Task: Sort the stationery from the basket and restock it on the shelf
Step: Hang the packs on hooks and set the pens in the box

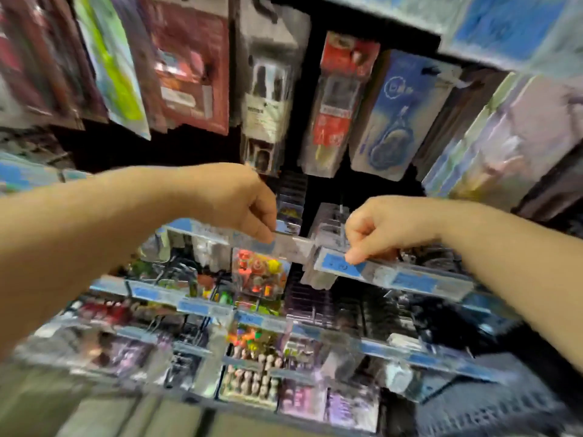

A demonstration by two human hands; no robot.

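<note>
Packet (pixel 316 270) of clear, blurred plastic

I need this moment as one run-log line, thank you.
phase: restocking | left hand: pinches clear plastic pack | right hand: curled at blue-labelled shelf rail, grip unclear | image: blurred
</note>
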